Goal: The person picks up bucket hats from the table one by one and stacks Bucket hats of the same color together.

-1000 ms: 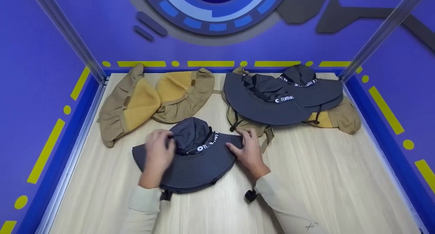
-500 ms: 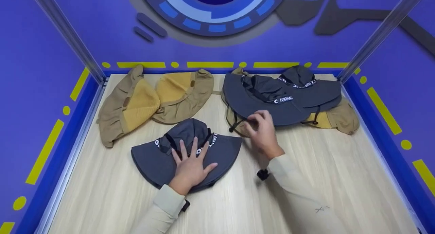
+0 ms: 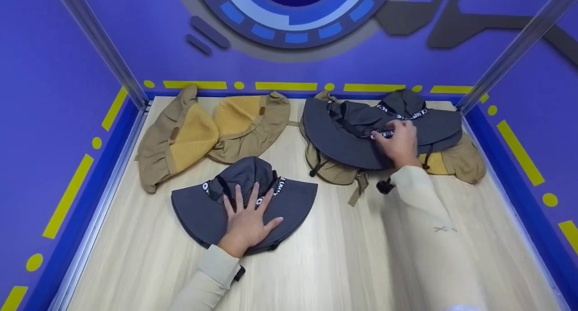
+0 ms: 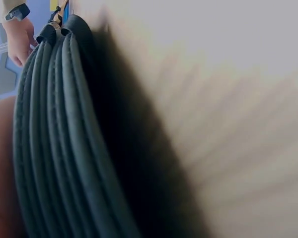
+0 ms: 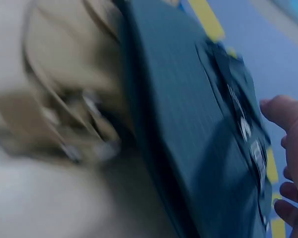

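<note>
On the front dark grey sun hat, my left hand lies flat with fingers spread over the brim and crown. Several stitched brim edges show one on another in the left wrist view. My right hand is over another dark grey sun hat at the back right, near its white-lettered band. In the right wrist view the thumb and bent fingers stand apart, nothing gripped between them. A further dark grey hat overlaps that one on the right.
Two tan hats with yellow crowns, one at the far left and one beside it, lie at the back left. Tan hats also show beneath the back dark ones, with a strap trailing forward. Blue walls enclose the table.
My left hand has shifted from the hat's left side to spread flat over its front. My right hand has left the front hat's right brim and moved right and back over the other dark hats.
</note>
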`<state>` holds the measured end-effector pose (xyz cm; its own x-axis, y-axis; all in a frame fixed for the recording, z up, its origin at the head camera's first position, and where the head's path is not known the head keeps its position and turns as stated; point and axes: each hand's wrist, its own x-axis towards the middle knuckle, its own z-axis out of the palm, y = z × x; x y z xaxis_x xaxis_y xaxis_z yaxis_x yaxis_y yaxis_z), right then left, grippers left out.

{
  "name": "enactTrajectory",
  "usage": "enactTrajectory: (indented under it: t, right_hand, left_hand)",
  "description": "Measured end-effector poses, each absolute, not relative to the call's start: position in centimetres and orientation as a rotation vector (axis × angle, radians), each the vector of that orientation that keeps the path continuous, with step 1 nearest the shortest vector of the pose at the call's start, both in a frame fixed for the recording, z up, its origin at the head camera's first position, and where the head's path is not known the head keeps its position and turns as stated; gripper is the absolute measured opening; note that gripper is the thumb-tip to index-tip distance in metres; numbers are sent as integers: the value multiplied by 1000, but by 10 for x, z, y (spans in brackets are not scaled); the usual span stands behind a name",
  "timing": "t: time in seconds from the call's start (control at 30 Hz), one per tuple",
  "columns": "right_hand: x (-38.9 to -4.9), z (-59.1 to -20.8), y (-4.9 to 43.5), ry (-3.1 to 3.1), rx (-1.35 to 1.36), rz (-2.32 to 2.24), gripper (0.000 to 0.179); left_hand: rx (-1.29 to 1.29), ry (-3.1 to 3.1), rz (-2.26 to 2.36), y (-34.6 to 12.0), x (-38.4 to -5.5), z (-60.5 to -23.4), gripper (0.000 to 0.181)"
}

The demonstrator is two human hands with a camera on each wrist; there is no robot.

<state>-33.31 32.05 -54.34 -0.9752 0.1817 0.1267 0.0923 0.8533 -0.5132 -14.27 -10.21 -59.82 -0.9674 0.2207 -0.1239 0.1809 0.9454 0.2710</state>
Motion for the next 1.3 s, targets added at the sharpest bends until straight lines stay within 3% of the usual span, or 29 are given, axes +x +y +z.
enactTrajectory:
  t: [0.2, 0.3, 0.77, 1.03, 1.3]
  right_hand:
    - [-337, -541, 348, -3156, -380, 714, 109]
    - [-335, -542, 352, -3228, -409, 679, 118]
    - [-334, -531, 344, -3193, -367, 715, 103]
    - [-327, -522, 335, -3065, -223, 698, 107]
    - [-309, -522, 321, -2607, 201, 440, 70]
  left_hand:
    - [327, 2953, 356, -98, -142, -602, 82]
    - [338, 2953, 357, -96, -142, -602, 82]
    - [336, 2972, 361, -94, -145, -602, 83]
    - [302, 2940, 331, -97, -146, -601, 83]
    - [290, 2943, 377, -101, -144, -603, 82]
